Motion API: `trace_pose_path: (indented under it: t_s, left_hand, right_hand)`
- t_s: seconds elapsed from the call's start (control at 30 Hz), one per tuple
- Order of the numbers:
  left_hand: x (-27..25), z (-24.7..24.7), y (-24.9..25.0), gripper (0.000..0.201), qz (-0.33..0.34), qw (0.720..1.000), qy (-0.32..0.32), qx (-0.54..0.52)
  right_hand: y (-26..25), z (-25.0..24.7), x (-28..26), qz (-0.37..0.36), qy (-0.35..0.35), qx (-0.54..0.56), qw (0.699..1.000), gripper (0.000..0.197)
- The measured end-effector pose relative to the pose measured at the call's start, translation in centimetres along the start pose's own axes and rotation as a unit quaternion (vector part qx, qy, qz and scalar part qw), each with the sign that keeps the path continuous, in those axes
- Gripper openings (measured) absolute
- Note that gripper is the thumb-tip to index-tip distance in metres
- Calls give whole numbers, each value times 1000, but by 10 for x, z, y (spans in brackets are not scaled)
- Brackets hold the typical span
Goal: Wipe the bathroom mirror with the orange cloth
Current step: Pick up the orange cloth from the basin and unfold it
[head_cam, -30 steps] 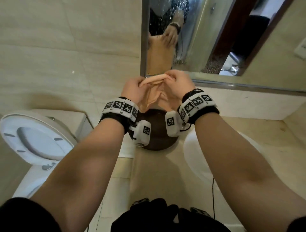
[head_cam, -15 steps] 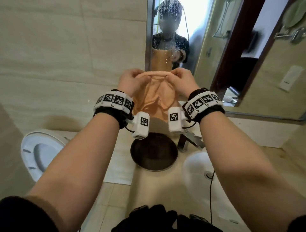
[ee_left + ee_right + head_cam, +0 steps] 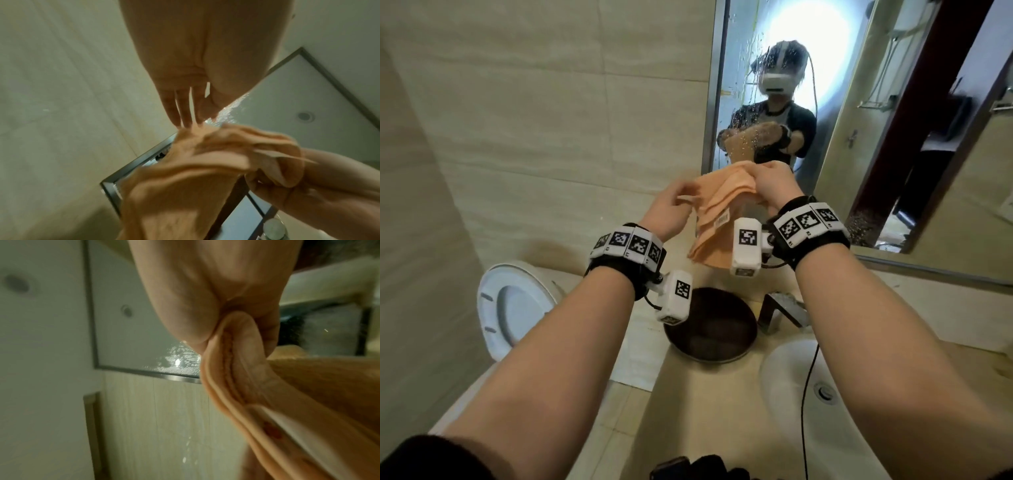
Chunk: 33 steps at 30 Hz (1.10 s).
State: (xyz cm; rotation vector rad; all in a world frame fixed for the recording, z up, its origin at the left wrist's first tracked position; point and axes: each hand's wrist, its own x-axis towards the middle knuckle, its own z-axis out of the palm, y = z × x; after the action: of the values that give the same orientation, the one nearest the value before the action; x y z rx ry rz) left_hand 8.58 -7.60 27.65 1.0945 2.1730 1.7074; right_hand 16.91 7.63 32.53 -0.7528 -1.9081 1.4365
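Observation:
The orange cloth (image 3: 717, 209) hangs folded between both hands, in front of the mirror's lower left corner. My left hand (image 3: 678, 200) pinches its left edge at the fingertips, with a corner sticking out. My right hand (image 3: 760, 178) grips the bunched top edge a little higher, close to the glass. The mirror (image 3: 832, 113) has a metal frame and water droplets on its left part. In the left wrist view the left fingers (image 3: 183, 112) meet the cloth (image 3: 185, 170). In the right wrist view the thumb and fingers clamp the cloth's folded hem (image 3: 236, 344).
Below the hands stands a dark round bowl (image 3: 712, 332) on the beige counter (image 3: 688, 411), next to a metal tap (image 3: 780, 308) and a white sink (image 3: 787, 383). A black cable (image 3: 808, 394) hangs over the sink. A toilet (image 3: 510, 308) with its seat raised stands at the left.
Both hands have risen with the cloth toward the mirror. The right hand is now higher than the left, and the cloth is more bunched. The view has tilted upward.

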Motion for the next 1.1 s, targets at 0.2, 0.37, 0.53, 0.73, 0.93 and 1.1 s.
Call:
trace_pose_path:
  t_s: [0.2, 0.37, 0.53, 0.73, 0.93, 1.1]
  left_hand:
    - [-13, 5, -19, 81, -107, 991, 43, -69]
    - [-15, -5, -18, 12, -54, 988, 80, -123]
    - [-12, -16, -14, 14, -88, 976, 83, -180]
    - [0, -31, -18, 18, -86, 976, 39, -194]
    - [7, -60, -18, 18, -78, 973, 10, -215]
    - [19, -98, -27, 25, -96, 961, -5, -259]
  right_hand:
    - [-5, 0, -24, 16, -104, 176, 979, 25]
    - [-1, -3, -35, -2, -149, 175, 973, 5]
    - [13, 8, -30, -58, -89, 1, 994, 23]
    - [22, 40, -29, -53, -11, -206, 977, 44]
    - [-12, 83, -55, -180, -164, -81, 967, 28]
    - [-17, 115, -57, -127, -265, -131, 947, 64]
